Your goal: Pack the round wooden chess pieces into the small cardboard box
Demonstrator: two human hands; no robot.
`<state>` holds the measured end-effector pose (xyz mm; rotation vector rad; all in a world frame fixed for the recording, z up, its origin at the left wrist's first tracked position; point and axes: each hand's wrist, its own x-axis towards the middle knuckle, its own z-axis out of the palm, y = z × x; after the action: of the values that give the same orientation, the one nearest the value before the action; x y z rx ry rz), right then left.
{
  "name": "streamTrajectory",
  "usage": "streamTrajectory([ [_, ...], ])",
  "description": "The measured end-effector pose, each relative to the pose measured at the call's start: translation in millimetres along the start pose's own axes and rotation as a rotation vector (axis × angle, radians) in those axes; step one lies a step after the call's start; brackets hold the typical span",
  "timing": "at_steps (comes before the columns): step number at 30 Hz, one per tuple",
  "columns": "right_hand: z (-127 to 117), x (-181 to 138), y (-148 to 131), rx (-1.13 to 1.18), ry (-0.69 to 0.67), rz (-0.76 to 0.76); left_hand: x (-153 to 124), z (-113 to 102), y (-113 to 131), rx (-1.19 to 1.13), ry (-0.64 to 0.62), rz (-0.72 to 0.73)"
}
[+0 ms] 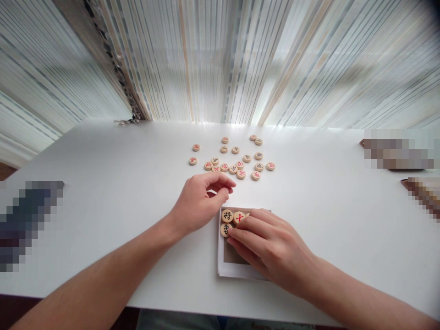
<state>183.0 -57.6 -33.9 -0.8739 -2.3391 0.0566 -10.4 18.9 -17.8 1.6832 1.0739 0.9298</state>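
A shallow white box [220,256] with a brown bottom lies before me. In its far left corner are round wooden Chinese chess pieces: one with a black character [227,216], a red-marked one [239,217] partly covered by my fingers, and another black-marked piece [226,229] nearer me. My right hand [271,243] is over the box, its fingertips closed at the right edge of that nearer piece. My left hand [199,201] hovers at the box's far left corner, fingers loosely curled, with a gap by the thumb and nothing visible in it. The box's right part is hidden.
Several more chess pieces, red-marked [241,174] and black-marked [258,156], lie scattered beyond my hands on the white table [137,174]. Pixelated objects stand at the left and right sides. Striped string curtains [206,59] hang behind the table's far edge.
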Motion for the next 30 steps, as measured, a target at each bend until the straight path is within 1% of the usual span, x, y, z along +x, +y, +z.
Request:
streamTrajectory([
  [7, -3, 0, 1, 0.076, 0.009, 0.004, -1, -1, 0, -0.023, 0.014, -0.003],
  [14, -7, 2, 1, 0.117, 0.087, 0.023, 0, -2, 2, -0.059, 0.082, -0.001],
  [19, -11, 5, 8, 0.145, 0.158, 0.065, 2, -5, -2, -0.006, 0.123, 0.025],
  [22, -16, 6, 16, 0.148, 0.212, 0.134, 5, -7, -4, 0.068, 0.149, 0.056],
  [26, -22, 8, 29, 0.125, 0.251, 0.28, 8, -11, -6, 0.151, 0.192, 0.08],
  [30, -27, 8, 50, 0.08, 0.269, 0.437, 11, -12, -7, 0.201, 0.21, 0.097],
])
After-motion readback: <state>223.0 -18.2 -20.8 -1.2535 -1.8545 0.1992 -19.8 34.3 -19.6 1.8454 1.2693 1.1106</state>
